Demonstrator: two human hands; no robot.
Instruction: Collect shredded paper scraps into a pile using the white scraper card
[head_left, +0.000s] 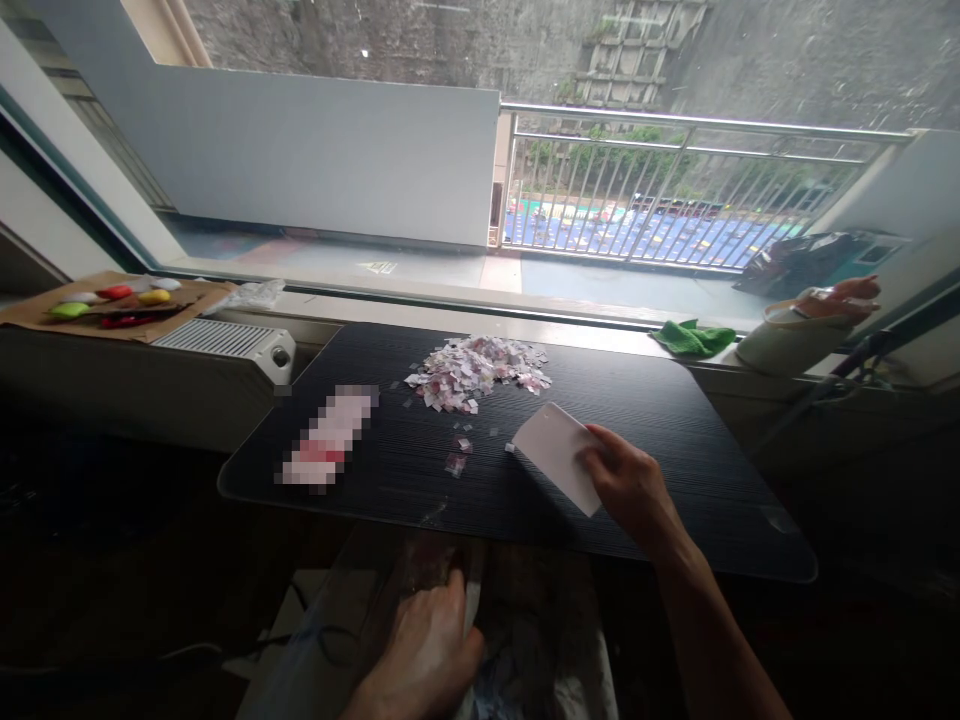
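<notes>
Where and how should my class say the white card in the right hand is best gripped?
Probably at its right-hand edge, coming from the right, with a pinch across its thickness: the white card is thin and broad, and that edge faces the right hand, which grips it there. Its left corner looks less handy, with a small paper scrap right by it.

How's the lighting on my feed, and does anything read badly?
Head view: bright daylight beyond the railing, deep gloom below the table; head view: a soft shadow under the white sheet; head view: a pinkish patch at the table's left is pixelated past reading.
</notes>
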